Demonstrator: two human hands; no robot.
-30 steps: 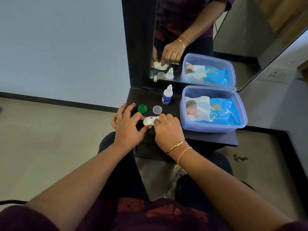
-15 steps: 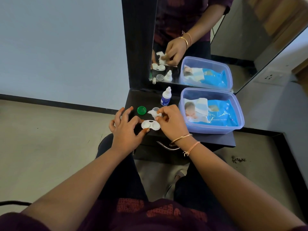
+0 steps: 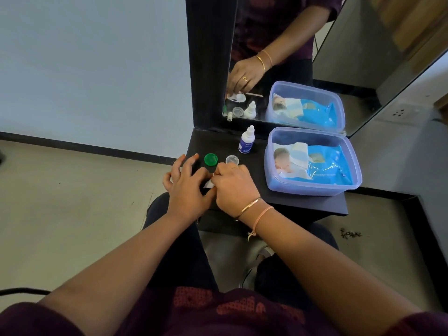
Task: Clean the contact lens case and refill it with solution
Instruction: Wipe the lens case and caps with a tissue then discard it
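- The right hand (image 3: 234,187) is curled down over the contact lens case (image 3: 209,184) at the near edge of the black table (image 3: 303,202); its fingers seem pinched on something small and white, though what exactly cannot be told.
- The left hand (image 3: 186,187) presses beside it with fingers spread, its thumb side touching the case, apparently steadying it.
- Only a sliver of the white case shows between the two hands; the mirror (image 3: 278,69) at the far side reflects it lying open.
- Both caps are off: the green cap (image 3: 210,159) and the clear cap (image 3: 232,160) sit just beyond the hands.
- The solution bottle (image 3: 246,140) stands upright farther back, near the mirror, with nobody touching it.
- The task looks to be in its cleaning stage: wiping appears under way, while refilling and recapping seem still ahead.
- To the right, an open translucent blue plastic tub (image 3: 274,175) holds a blue pack of wet wipes (image 3: 322,166), one white sheet showing at its opening.
- Whether any liquid sits in the case wells cannot be seen.
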